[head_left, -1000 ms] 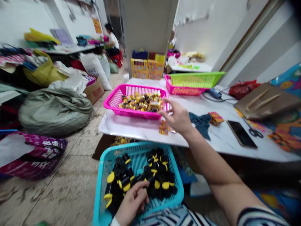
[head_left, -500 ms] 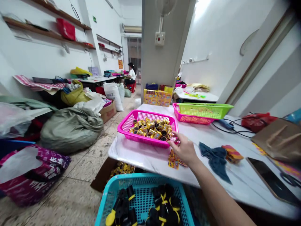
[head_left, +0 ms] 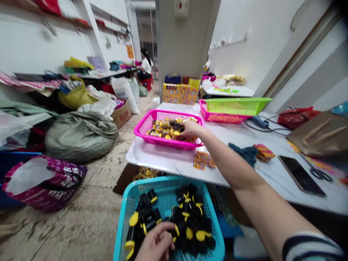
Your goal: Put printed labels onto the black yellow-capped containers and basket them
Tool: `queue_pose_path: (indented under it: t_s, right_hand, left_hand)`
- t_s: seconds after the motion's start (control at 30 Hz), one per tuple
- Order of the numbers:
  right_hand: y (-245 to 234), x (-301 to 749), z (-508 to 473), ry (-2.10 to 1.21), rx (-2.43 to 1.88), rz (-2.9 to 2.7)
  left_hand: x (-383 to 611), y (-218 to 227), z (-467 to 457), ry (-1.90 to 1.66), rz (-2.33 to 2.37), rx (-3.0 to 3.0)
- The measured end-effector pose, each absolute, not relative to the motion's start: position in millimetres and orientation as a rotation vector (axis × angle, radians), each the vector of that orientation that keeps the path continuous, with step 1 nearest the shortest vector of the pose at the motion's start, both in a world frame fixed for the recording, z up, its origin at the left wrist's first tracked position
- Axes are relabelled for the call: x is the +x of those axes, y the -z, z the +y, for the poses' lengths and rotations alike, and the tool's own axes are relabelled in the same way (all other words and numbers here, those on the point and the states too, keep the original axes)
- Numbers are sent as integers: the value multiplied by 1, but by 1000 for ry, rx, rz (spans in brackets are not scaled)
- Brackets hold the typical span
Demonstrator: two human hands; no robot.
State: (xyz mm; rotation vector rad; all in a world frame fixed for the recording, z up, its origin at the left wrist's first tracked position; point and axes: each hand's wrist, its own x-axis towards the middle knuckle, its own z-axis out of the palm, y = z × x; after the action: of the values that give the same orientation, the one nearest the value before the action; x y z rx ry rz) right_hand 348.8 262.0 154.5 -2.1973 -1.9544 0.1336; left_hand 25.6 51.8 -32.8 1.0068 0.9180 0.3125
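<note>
My right hand (head_left: pixel 190 130) reaches into the pink basket (head_left: pixel 168 142) on the table. Its thumb and fingers stand apart over a heap of small yellow-wrapped cylinders (head_left: pixel 163 128), and the fingertips are partly hidden among them. Low in the view, my left hand (head_left: pixel 157 242) is over the turquoise basket (head_left: pixel 123 217), its fingers curled in; whatever they hold is hidden. Around it lie many black cylinders with yellow bands and round yellow ends (head_left: pixel 187 214). Printed yellow-orange cards (head_left: pixel 203 160) lie on the table below my right forearm.
A green basket (head_left: pixel 236 107) sits in another pink basket behind. Printed boxes (head_left: pixel 179 93) stand by the pillar. A dark cloth (head_left: pixel 243 154), a phone (head_left: pixel 301 175) and scissors (head_left: pixel 320 174) lie to the right. A person (head_left: pixel 146 65) sits far back. Sacks (head_left: pixel 81 136) fill the left floor.
My right hand has moved from the pink basket's near right edge into the pile of cylinders. My left hand has come into view over the turquoise basket. The view has tilted down.
</note>
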Motion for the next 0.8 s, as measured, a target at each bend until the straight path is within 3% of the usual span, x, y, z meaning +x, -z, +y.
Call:
queue_pose_path:
  t_s: [0.2,0.4,0.57,0.8]
  right_hand:
    - [-138,376,159,165,-1912,-1744]
    - [-59,344,59,372,-1909,-1731]
    - [-10,332,54,449,-2002,-1840]
    - [-12,343,58,237,-1814,-1799]
  left_hand:
    - [5,20,42,-263,937,1076]
    - [10,24,39,-211,879,1058]
    - [33,2,53,-227,835,1102]
    - [57,-1,52,-234,754,1078]
